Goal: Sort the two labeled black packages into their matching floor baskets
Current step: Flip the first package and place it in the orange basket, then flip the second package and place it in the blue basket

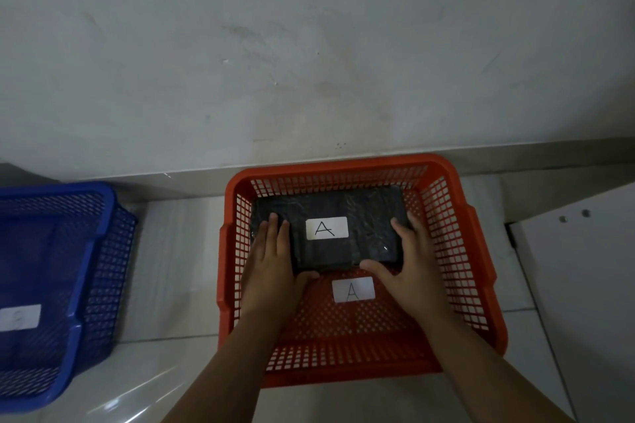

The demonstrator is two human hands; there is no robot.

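A black wrapped package (pixel 360 220) with a white label marked "A" lies inside the red basket (pixel 457 251), towards its far wall. The basket's floor carries its own white "A" label (pixel 353 289). My left hand (pixel 271 257) grips the package's left end, fingers on top and thumb under the near edge. My right hand (pixel 405 264) holds the right end the same way. A blue basket (pixel 89 251) stands on the floor at the left, with a blurred white label (pixel 19 317) inside. No second package shows.
Both baskets sit on pale glossy floor tiles against a grey wall (pixel 309 45). A white panel (pixel 577 285) with two small holes lies to the right of the red basket. A strip of bare tile separates the two baskets.
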